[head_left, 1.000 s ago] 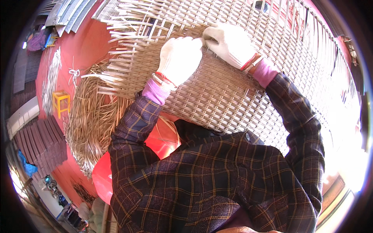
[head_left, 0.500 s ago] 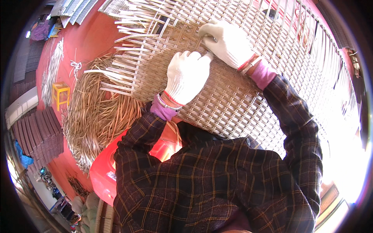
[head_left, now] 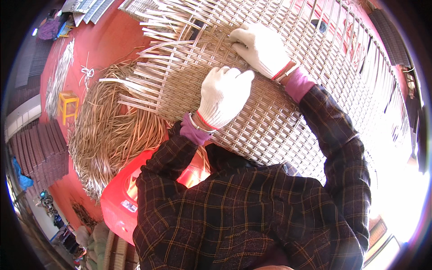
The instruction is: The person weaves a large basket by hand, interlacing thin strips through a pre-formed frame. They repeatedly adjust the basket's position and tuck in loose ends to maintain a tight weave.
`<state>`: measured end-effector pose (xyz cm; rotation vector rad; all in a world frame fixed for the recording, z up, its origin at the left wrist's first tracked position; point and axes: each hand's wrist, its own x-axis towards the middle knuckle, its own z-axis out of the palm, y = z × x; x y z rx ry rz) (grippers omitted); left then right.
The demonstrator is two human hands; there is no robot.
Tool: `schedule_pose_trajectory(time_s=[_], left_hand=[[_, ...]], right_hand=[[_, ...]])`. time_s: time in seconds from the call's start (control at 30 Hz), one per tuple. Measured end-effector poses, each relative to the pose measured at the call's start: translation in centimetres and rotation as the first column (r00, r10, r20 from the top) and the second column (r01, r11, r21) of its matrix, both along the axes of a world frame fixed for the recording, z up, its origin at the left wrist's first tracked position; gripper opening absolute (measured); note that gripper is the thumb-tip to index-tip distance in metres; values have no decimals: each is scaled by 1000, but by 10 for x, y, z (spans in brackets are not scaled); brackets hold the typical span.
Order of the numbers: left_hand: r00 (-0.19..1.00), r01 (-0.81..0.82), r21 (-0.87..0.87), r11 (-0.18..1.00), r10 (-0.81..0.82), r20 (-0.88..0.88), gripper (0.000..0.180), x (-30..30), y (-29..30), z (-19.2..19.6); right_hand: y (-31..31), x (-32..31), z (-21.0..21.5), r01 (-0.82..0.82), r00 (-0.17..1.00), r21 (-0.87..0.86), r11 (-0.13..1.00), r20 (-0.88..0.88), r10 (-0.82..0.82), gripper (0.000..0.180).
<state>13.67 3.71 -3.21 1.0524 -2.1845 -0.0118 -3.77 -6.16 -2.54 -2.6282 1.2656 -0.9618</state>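
A large panel of woven brown wicker strips (head_left: 270,121) spreads before me, with long loose strip ends fringing its left side. My left hand (head_left: 226,96), in a white knit glove, rests on the panel with its fingers curled down against the weave. Just beyond it to the right, my right hand (head_left: 262,48), gloved the same way, has its thumb and bent fingers down on the weave. Both hands look closed at the panel, but what lies under the fingertips is hidden. A small gap separates the two hands.
A heap of loose wicker strips (head_left: 112,121) lies on the red floor (head_left: 121,33) at left. Beside me is a red plastic seat (head_left: 118,204). Farther left are a yellow stool (head_left: 68,107) and stacked brown woven panels (head_left: 40,150). Thin bars line the panel's far right.
The view has shifted slightly, and the panel sits a little farther right in it. My left hand's thumb side has drawn a little away from my right hand, which stays on the weave.
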Motion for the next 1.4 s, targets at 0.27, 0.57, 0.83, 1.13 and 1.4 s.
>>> schedule_pose_trajectory(time_s=[0.27, 0.57, 0.83, 1.13, 1.4], left_hand=[[983, 113, 81, 990, -100, -151, 26, 0, 7, 4], [985, 27, -69, 997, -38, -167, 33, 101, -84, 14], [882, -136, 115, 984, 67, 466, 36, 142, -175, 15], [864, -40, -121, 992, 95, 494, 16, 145, -136, 41], [842, -116, -15, 993, 106, 529, 17, 183, -103, 16]], right_hand=[[-16, 22, -5, 17, 995, -46, 999, -99, -22, 12], [-21, 30, -6, 45, 998, -6, 999, 37, -45, 15], [-36, 40, 6, 52, 983, 220, 974, -183, -11, 18], [-48, 44, 10, 42, 955, 173, 984, -298, 11, 22], [-30, 42, -4, 183, 983, 112, 977, 1, -184, 22]])
